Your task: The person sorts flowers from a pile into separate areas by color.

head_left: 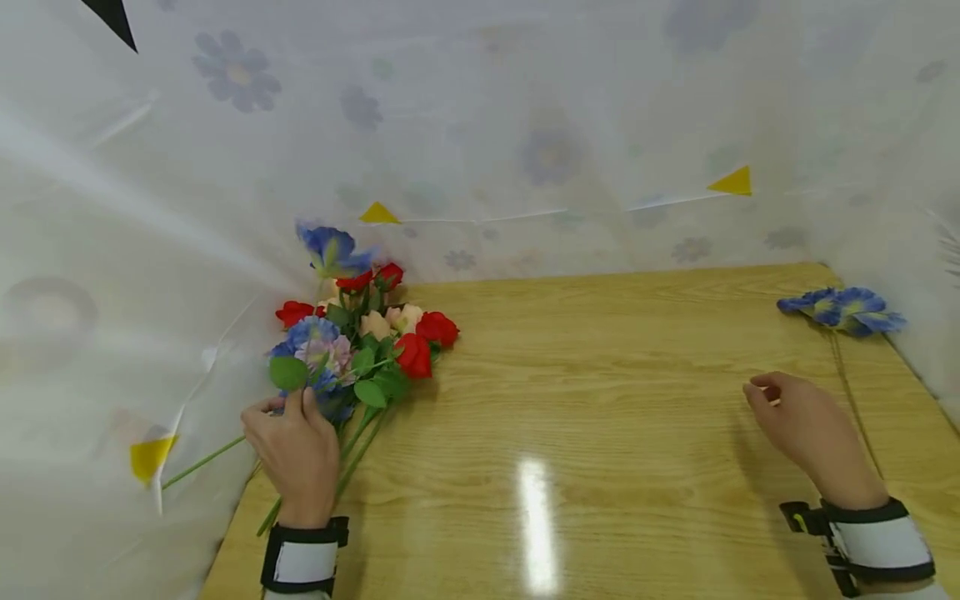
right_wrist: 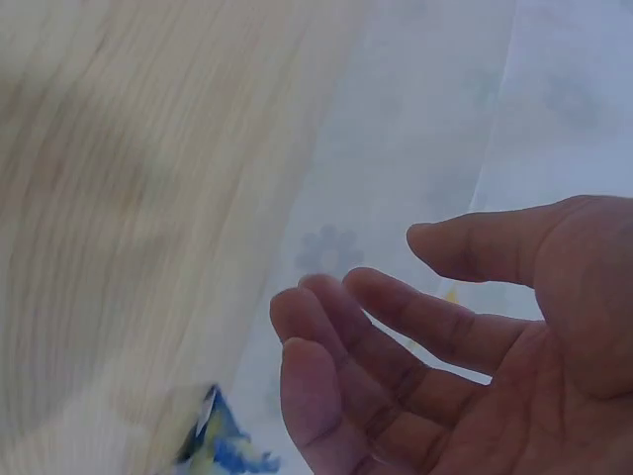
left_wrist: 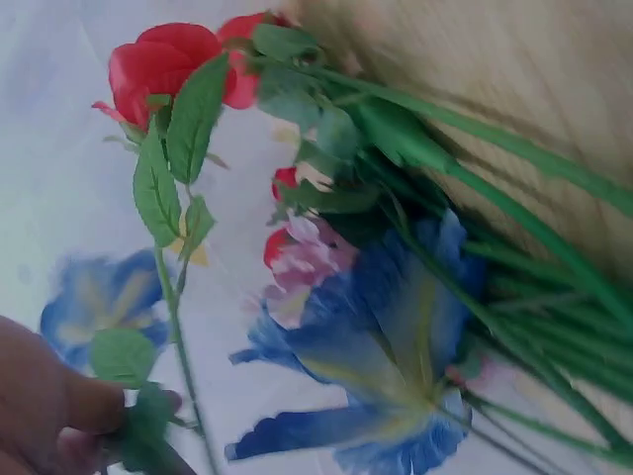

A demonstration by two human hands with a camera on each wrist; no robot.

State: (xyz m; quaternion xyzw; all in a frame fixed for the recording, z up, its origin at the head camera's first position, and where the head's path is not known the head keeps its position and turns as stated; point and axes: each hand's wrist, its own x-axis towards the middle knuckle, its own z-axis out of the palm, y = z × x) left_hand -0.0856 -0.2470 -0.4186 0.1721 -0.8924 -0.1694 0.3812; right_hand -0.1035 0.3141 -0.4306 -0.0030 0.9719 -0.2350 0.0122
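My left hand (head_left: 295, 450) pinches the leafy green stem of an artificial blue flower (head_left: 330, 250) above the left side of the table. In the left wrist view, thumb and finger close on a green leaf (left_wrist: 143, 430), and the blurred blue bloom (left_wrist: 94, 307) shows beyond. Beside and beneath this hand lies a pile of artificial flowers: red roses (head_left: 414, 356), pale cream blooms (head_left: 375, 325) and more blue ones (head_left: 311, 333). My right hand (head_left: 806, 429) hovers over the right side, fingers loosely bent and holding nothing. Near it lies another blue flower (head_left: 847, 310) with a long thin stem.
A wooden table (head_left: 585, 375) spans the space between the hands. Translucent flower-printed sheeting (head_left: 547, 108) hangs at the back and both sides, with yellow tape pieces (head_left: 731, 182) along its lower part. Several green stems (head_left: 356, 467) point toward the table's near left.
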